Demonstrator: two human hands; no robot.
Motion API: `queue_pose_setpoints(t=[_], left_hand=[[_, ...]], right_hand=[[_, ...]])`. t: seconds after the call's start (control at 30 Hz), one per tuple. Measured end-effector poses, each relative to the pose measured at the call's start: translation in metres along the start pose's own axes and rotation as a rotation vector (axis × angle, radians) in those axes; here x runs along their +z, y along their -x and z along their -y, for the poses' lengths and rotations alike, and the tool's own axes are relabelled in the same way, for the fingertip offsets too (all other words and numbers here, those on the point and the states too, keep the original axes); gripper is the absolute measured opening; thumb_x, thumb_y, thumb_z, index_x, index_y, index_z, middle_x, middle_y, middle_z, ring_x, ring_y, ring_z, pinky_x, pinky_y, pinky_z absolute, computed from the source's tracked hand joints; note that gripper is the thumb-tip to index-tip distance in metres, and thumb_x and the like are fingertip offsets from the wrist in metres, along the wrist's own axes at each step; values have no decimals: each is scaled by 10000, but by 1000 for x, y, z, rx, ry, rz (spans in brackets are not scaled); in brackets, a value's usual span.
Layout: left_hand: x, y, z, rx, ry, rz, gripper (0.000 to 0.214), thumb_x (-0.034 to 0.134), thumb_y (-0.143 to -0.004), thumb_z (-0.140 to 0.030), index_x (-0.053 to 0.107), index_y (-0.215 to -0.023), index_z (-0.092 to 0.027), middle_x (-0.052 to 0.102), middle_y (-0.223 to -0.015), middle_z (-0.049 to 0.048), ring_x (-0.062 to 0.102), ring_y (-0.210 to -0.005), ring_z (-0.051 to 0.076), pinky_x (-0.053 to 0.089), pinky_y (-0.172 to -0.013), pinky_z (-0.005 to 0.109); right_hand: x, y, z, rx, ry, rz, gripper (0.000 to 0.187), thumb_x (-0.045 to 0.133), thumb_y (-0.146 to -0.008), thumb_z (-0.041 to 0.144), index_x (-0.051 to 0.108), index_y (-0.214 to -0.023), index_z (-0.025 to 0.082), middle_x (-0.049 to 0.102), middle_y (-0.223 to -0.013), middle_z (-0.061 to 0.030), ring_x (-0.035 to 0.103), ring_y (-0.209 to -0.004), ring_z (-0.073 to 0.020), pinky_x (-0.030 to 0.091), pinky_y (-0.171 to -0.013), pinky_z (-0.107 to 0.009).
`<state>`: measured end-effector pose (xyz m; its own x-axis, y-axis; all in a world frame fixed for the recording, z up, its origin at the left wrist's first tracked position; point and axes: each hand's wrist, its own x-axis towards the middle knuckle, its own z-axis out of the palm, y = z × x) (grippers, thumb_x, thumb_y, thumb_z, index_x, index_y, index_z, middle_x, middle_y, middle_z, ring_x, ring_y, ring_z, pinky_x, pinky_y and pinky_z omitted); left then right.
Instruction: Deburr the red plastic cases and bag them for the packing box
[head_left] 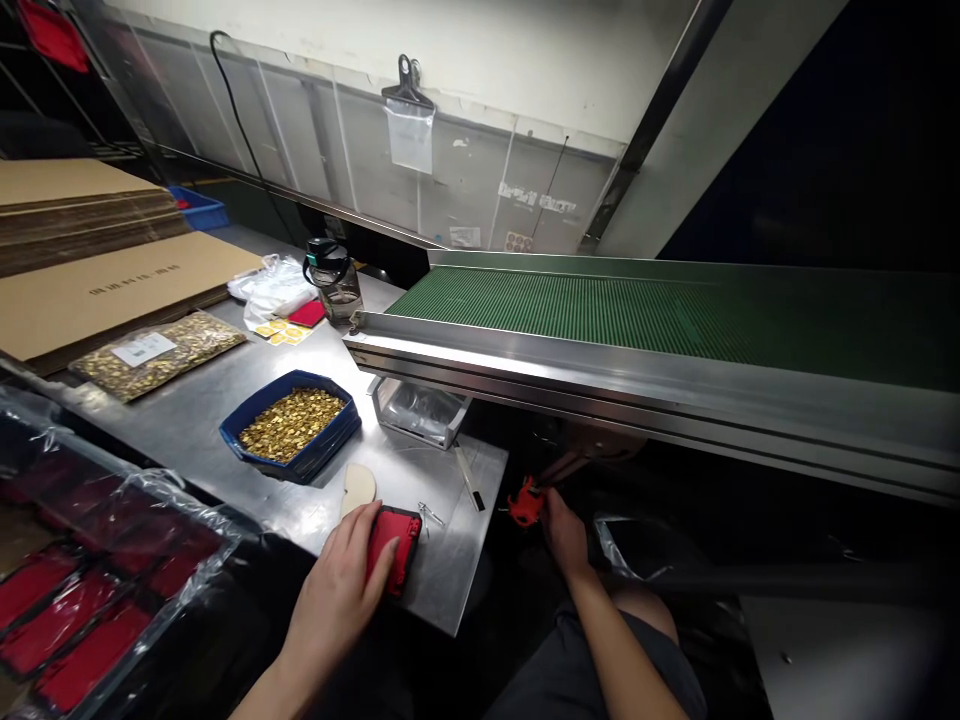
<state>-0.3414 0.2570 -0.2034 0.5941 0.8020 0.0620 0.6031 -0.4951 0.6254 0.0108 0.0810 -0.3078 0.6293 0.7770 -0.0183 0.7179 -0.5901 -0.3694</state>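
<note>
A flat red plastic case [403, 545] with black edges lies at the near corner of the metal table, under the fingers and thumb of my left hand [341, 572], which grips it. Off the table's right edge, my right hand [564, 535] is closed on an orange-red piece [525, 503] with an irregular outline; its kind is unclear. Just behind the case sit a cream-coloured rounded pad [360, 484] and a few small metal pins [430, 515]. A blue tray [341, 435] full of small brass-coloured parts [292, 424] stands further back.
A green conveyor belt [555, 308] with a metal side rail [600, 365] runs rightward. Beneath its end is a clear bin [409, 428]; a marker-like stick [469, 478] lies nearby. A water bottle [339, 285], bagged parts [161, 352], cardboard [112, 285] and a plastic-lined box of red cases [82, 620] are leftward.
</note>
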Motion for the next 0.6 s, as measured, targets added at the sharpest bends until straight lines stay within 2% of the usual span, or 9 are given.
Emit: queue_pose_setpoints(t=[0.13, 0.23, 0.33, 0.4, 0.5, 0.6], left_hand=[[-12, 10, -6, 92, 35, -62, 440, 458, -1013, -474, 447, -1402, -268, 556, -1396, 95, 520, -1319, 284, 444, -1126, 490], [-24, -7, -14, 96, 73, -41, 332, 455, -1022, -449, 543, -1278, -256, 631, -1264, 77, 604, -1179, 256, 515, -1003, 418], [-30, -53, -20, 113, 41, 26, 269, 440, -1038, -387, 645, -1058, -215, 699, -1037, 56, 663, -959, 218, 537, -869, 361], [-25, -95, -23, 142, 15, 56, 245, 474, -1032, -333, 676, -995, -201, 712, -975, 45, 670, -917, 197, 535, -872, 348], [-7, -161, -29, 177, -42, 135, 183, 551, -1010, -281, 690, -1026, -163, 722, -1024, 56, 678, -983, 201, 549, -935, 408], [13, -214, -35, 167, -123, 227, 197, 637, -971, -319, 682, -1058, -148, 712, -1099, 72, 680, -1021, 219, 572, -932, 448]], right_hand=[[7, 4, -4, 86, -73, -13, 275, 552, -1021, 290, 568, -1263, 162, 684, -1092, -54, 681, -887, -179, 583, -801, -371], [11, 7, -5, 165, -117, -33, 296, 548, -1018, 284, 543, -1289, 165, 680, -1114, -61, 678, -861, -176, 578, -756, -351], [10, 7, -4, 216, -163, -58, 269, 542, -1013, 278, 547, -1256, 163, 676, -1114, -61, 676, -873, -176, 565, -743, -334], [5, 8, -3, 250, -189, -80, 252, 540, -1002, 274, 550, -1226, 161, 682, -1086, -60, 679, -856, -176, 553, -728, -326], [-9, 17, 1, 297, -232, -118, 242, 509, -966, 269, 546, -1183, 169, 715, -1001, -72, 711, -821, -205, 536, -692, -322], [-25, 47, 9, 301, -302, -155, 279, 458, -937, 369, 559, -1140, 207, 755, -969, -97, 749, -844, -250, 555, -680, -331]])
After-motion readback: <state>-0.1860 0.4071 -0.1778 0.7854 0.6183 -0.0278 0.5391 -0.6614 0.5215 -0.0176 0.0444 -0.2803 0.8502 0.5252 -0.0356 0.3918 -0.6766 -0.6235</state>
